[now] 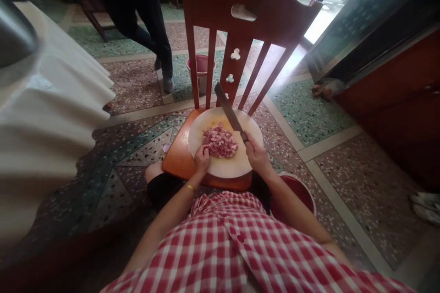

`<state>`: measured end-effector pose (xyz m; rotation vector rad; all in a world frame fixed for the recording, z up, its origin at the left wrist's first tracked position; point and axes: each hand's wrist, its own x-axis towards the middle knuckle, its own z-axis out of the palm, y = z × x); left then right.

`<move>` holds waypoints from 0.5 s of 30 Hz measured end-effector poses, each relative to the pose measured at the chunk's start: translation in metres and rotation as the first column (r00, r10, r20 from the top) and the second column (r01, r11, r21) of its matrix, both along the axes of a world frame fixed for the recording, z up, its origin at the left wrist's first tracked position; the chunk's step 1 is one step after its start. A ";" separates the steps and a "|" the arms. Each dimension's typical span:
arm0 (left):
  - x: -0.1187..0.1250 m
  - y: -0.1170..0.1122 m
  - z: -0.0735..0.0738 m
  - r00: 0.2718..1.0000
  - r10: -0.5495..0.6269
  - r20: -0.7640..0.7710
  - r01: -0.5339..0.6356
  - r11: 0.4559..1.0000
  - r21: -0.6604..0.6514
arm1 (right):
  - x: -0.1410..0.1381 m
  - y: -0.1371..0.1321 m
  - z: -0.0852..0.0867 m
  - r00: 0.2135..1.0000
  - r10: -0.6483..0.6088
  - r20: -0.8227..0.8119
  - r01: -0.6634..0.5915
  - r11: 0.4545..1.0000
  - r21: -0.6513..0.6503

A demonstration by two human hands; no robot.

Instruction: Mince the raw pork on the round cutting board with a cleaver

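Chopped meat (pixel 220 142) lies heaped at the middle of a round cutting board (pixel 225 170), which rests on a chair seat (pixel 174 161). The right hand (pixel 256 151) has its fingers clenched round the handle of a knife (pixel 228 107), blade raised and tilted away. The left hand (pixel 202 158) touches the heap's near edge, fingers curled. Risk, as judged: a descending blade could catch those fingers. The board overhangs the seat's front edge and could tip or slide under a blow.

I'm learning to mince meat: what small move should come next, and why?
Probably bring the knife down onto the meat: the right hand holds it raised over the pile's far side, the pieces look coarse, and the left hand rests at the near-left edge, apart from the blade.
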<state>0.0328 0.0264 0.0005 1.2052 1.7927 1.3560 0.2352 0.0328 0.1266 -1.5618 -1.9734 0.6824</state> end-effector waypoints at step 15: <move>-0.001 0.000 -0.003 0.996 -0.023 -0.084 0.024 1.000 0.018 | 0.000 0.018 -0.015 0.985 -0.004 0.173 0.029 0.990 -0.139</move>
